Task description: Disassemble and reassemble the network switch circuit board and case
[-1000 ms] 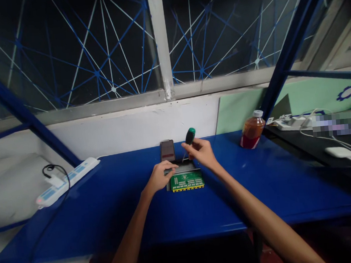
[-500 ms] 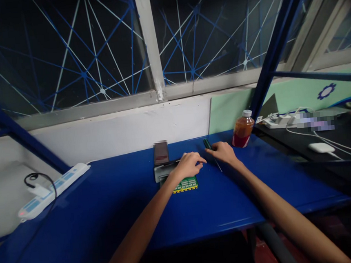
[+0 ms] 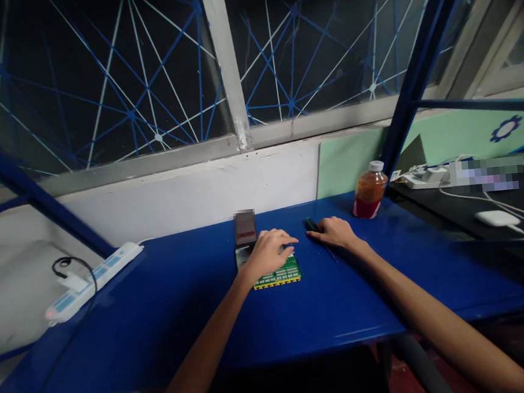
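A green circuit board (image 3: 282, 275) with a yellow front edge lies on the blue table (image 3: 171, 314). A grey metal part (image 3: 240, 256) sits at its far side. My left hand (image 3: 267, 251) lies over the board's far half, fingers curled down on it. To the right, a dark screwdriver (image 3: 311, 224) with a green-black handle lies flat on the table. My right hand (image 3: 337, 232) rests on top of it with fingers loosely closed over its shaft. The thin shaft tip pokes out below the hand.
A phone (image 3: 245, 227) lies just behind the board. An orange-filled bottle (image 3: 370, 191) stands at the back right. A white power strip (image 3: 92, 277) with a black cable lies at the left. A dark side table with cables and a white device (image 3: 497, 217) is at the right.
One second ago my right hand held the screwdriver upright over the board; it has since laid the tool flat on the table to the right. My left hand moved further onto the board.
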The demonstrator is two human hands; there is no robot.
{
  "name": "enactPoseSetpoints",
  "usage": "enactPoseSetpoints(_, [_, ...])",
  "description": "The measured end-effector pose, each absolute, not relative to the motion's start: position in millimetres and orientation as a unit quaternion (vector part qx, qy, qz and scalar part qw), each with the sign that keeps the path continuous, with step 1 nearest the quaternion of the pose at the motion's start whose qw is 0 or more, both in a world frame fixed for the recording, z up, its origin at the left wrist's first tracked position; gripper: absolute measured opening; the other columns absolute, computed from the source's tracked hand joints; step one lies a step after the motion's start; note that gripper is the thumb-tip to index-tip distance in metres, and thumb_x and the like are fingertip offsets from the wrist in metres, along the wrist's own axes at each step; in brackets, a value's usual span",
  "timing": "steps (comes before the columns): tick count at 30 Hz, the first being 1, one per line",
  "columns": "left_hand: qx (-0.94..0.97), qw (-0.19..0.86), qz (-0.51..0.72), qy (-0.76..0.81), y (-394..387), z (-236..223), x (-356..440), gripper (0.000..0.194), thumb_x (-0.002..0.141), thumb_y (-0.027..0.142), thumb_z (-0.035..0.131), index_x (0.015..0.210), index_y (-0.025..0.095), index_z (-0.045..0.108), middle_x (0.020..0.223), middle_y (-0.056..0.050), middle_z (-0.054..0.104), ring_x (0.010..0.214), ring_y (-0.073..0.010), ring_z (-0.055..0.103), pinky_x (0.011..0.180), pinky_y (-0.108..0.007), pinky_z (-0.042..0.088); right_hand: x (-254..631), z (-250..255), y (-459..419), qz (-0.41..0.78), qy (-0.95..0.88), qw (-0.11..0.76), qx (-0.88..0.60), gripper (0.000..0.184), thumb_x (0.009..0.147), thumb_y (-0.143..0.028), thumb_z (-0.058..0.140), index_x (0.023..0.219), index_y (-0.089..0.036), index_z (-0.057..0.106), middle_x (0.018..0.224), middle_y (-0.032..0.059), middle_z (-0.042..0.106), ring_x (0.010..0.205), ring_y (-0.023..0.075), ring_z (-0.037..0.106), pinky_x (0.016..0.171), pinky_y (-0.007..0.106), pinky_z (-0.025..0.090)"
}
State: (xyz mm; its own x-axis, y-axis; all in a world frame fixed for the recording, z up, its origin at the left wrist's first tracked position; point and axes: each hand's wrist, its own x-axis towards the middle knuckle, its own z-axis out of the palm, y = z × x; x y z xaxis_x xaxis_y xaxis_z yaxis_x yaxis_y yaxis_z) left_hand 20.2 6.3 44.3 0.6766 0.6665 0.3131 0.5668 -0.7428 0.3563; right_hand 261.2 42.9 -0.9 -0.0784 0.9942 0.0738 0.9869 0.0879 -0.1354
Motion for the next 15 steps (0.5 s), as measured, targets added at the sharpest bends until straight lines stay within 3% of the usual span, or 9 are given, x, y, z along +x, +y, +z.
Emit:
enactPoseSetpoints(8, [0.845, 0.151, 0.294, 0.421, -30.4, 34.6, -71.7, 0.032, 0.086, 0.036, 0.058, 0.114, 0.023, 0.064, 0.112, -0.007, 0.063, 0.103, -0.0222, 0.057, 0.09, -0.038, 0.044, 258.6, -0.8, 41.2, 0.019, -0.758, 0.068, -0.649, 0.047, 0.084, -0.058, 0.044, 0.073, -0.018, 0.066, 0.072, 0.0097, 0.066, 0.069, 0.0219, 0.063, 0.051, 0.027, 0.028])
enactPoseSetpoints(15, [0.861, 0.076, 0.253, 0.436, -50.1, 15.5, -78.4, 0.049, 0.075, 0.05, 0.067, 0.118, 0.027, 0.061, 0.114, -0.007, 0.055, 0.107, -0.0274, 0.049, 0.09, -0.045, 0.041, 260.1, -2.6, 41.2, 0.025, -0.766, 0.084, -0.637, 0.049, 0.083, -0.061, 0.044, 0.07, -0.019, 0.065, 0.067, 0.0085, 0.064, 0.062, 0.0188, 0.058, 0.049, 0.028, 0.024])
